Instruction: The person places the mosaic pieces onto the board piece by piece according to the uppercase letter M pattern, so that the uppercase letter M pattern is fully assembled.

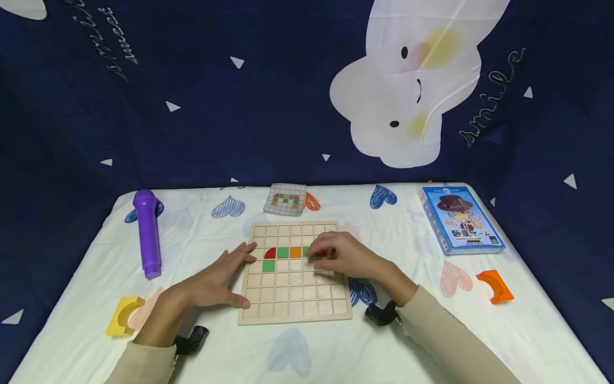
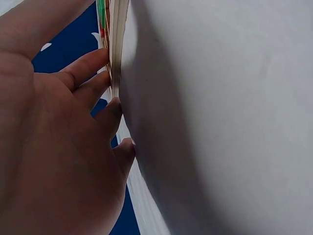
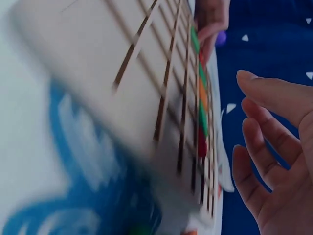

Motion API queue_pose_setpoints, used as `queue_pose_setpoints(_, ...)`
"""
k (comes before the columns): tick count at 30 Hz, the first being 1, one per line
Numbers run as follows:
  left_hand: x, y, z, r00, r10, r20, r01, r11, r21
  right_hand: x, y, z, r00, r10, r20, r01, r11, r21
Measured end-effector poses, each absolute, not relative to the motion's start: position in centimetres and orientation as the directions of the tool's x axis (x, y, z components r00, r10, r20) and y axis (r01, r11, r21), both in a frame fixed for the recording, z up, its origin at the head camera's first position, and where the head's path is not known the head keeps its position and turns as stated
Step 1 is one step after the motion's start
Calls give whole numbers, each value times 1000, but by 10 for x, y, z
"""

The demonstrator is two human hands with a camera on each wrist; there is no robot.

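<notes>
A light wooden grid board point(image 1: 296, 310) lies flat on the table. One row holds a red tile with a rounded corner point(image 1: 271, 253), a green tile point(image 1: 283, 253), an orange tile point(image 1: 295, 252), then a green and a red one partly covered by my right hand. Below the row's left end sits another green tile point(image 1: 269, 265). My left hand point(image 1: 213, 280) is spread along the board's left side, fingertips and thumb touching its edge. Over the right half hovers my right hand point(image 1: 347, 255); in the right wrist view its fingers point(image 3: 254, 161) are loosely bent, apart from the thumb, holding nothing.
Behind the board lies a pattern card point(image 1: 285, 199). A purple microphone point(image 1: 148, 234) and a yellow arch block point(image 1: 120, 317) are on the left. On the right are a blue game box point(image 1: 462, 220) and an orange arch block point(image 1: 497, 287). A dark blue curtain point(image 1: 268, 122) hangs behind.
</notes>
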State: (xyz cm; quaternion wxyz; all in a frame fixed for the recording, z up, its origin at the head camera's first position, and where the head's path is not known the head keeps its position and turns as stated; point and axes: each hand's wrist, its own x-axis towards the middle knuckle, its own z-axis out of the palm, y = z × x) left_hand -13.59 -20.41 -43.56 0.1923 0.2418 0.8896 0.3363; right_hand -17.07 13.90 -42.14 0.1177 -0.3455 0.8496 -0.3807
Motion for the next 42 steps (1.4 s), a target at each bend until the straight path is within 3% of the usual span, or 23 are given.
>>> queue_pose_setpoints(18,-136,-204,-437,-811,557,-177,298,655,694,-175,217,-427,-838,-544,50,-412,569,-712)
queue_pose_setpoints(31,-137,-205,-438,-808,564,-168,316,657,684,-176,232,-439,-850,-525,-36,-336,593,-732)
queue_pose_setpoints(42,-138,-204,-438,-807,562,-181,304,658,689,-178,233,-447,-833,-551,-58,-345,597,-724)
